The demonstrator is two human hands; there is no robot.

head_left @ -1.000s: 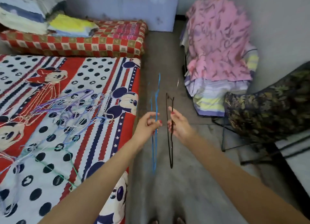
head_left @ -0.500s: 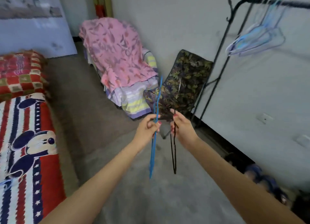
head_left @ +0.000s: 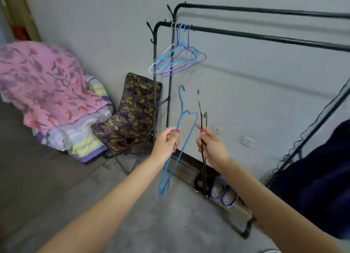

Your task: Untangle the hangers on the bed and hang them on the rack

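While the rack [head_left: 246, 35] is standing just ahead with several hangers [head_left: 178, 61] on its rail, the left hand [head_left: 166, 144] is pinching a blue hanger [head_left: 180, 139] and the right hand [head_left: 212, 144] is gripping a black hanger [head_left: 202, 120], both held upright, apart.

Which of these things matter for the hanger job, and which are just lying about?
Part of the job: blue hanger in left hand; black hanger in right hand; rack; hangers already hung.

Lying about: folding chair; pink cloth; slippers.
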